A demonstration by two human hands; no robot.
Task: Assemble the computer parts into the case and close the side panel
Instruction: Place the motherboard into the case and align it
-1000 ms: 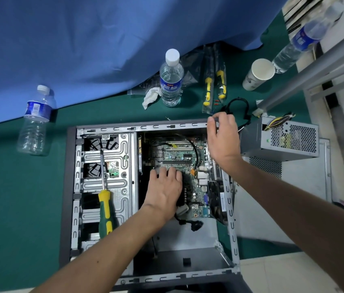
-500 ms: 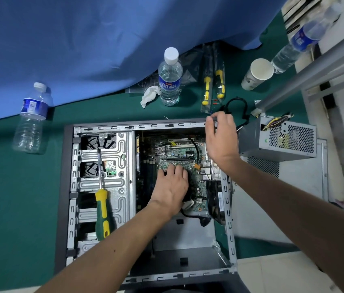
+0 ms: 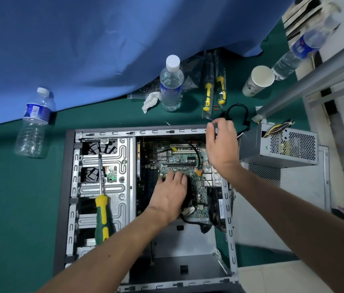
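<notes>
two bare hands work over an open computer case (image 3: 72,187) lying on its side on the green bench (image 3: 8,208). the left hand (image 3: 170,194) lies palm down inside the case on the motherboard (image 3: 179,161), its fingers (image 3: 172,176) fairly straight and pressing on the board, gripping nothing. the right hand (image 3: 221,144) is at the case's far right corner, its fingers curled over the top rim of the frame; whether they pinch the rim or the black cable (image 3: 237,112) just behind it i cannot tell.

a screwdriver (image 3: 101,210) with a green and yellow handle rests on the metal drive cage (image 3: 120,199) in the left half of the case, shaft pointing away. a grey power supply (image 3: 280,148) sits outside the case just to its right, on the loose side panel (image 3: 304,187).

beyond the case stand a water bottle (image 3: 171,85), a crumpled tissue (image 3: 151,100) beside it, two bagged yellow-handled screwdrivers (image 3: 214,89) and a paper cup (image 3: 258,80). another bottle (image 3: 34,123) stands far left, by a blue cloth (image 3: 103,49).
</notes>
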